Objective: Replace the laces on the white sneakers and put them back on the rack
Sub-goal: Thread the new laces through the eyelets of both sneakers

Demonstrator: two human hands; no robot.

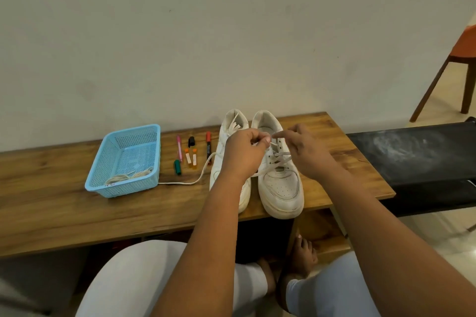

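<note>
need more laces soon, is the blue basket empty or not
Not empty: the basket holds a coil of lace in its near corner.

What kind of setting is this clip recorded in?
Probably a home room: a low wooden bench against a plain wall, a black shoe rack beside it, and a wooden chair with an orange seat on a tiled floor.
</note>
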